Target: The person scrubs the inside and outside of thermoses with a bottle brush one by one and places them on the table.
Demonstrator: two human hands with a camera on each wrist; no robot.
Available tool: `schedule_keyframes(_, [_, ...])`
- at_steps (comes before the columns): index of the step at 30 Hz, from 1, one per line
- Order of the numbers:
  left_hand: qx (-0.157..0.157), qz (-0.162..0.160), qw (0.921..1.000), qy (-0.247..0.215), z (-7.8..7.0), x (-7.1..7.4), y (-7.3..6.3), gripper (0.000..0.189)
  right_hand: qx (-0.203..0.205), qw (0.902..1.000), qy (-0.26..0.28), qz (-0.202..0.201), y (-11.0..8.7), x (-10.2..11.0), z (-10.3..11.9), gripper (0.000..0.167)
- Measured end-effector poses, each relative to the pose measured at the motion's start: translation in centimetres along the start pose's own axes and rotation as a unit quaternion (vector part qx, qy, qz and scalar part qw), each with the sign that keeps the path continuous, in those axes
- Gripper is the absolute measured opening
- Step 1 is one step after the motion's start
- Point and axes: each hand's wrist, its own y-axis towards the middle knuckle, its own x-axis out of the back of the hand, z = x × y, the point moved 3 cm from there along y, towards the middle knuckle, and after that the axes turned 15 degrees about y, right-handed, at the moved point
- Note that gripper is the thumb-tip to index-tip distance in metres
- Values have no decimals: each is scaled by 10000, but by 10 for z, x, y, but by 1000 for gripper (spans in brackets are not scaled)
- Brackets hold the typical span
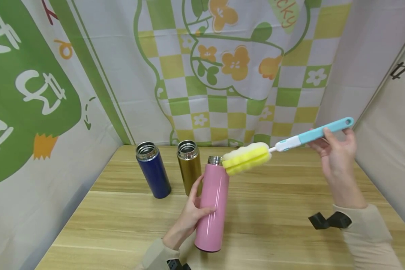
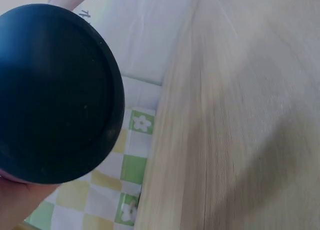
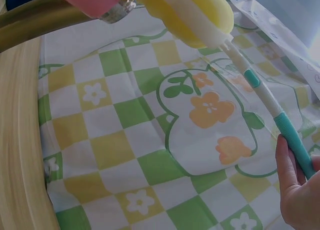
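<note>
My left hand [image 1: 188, 215] grips a pink bottle [image 1: 213, 206], thumb across its front and fingers behind. The bottle leans slightly, its metal mouth bare at the top. Its dark round base [image 2: 60, 95] faces the left wrist camera, raised off the table. My right hand [image 1: 339, 153] holds a bottle brush [image 1: 303, 138] by its light-blue handle. The brush's yellow and white sponge head [image 1: 248, 157] overlaps the bottle beside its mouth in the head view. In the right wrist view, the sponge [image 3: 195, 15] shows right next to the metal mouth [image 3: 119, 9].
A dark blue bottle [image 1: 153, 172] and a gold-brown bottle [image 1: 188, 165] stand uncapped on the wooden table [image 1: 121, 225], left of and behind the pink one. A patterned curtain [image 1: 222, 120] hangs along the table's back edge, and printed cloth [image 1: 98, 150] bounds the left side.
</note>
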Motion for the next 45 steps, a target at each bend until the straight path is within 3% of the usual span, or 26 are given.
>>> schedule_keyframes(6, [10, -214, 9994, 288, -2, 1, -1, 90, -1, 9996, 262, 53, 1, 7, 11, 28])
schedule_keyframes(16, [-69, -184, 9992, 336, -6, 1, -3, 66, -97, 9998, 107, 131, -1, 13, 16, 22])
schedule_keyframes(24, [-104, -411, 9989, 198, -6, 0, -2, 88, -151, 9996, 58, 215, -1, 15, 14, 21])
schedule_keyframes(31, [-53, -575, 9972, 480, -7, 2, -4, 84, -226, 9993, -102, 275, -1, 14, 12, 23])
schedule_keyframes(39, [-56, -466, 9955, 822, -5, 5, -5, 83, -279, 9980, -381, 425, 4, 6, 6, 31])
schedule_keyframes(45, [-222, -168, 9974, 671, -3, 5, -4, 89, -257, 9974, -439, 513, 10, -2, 2, 29])
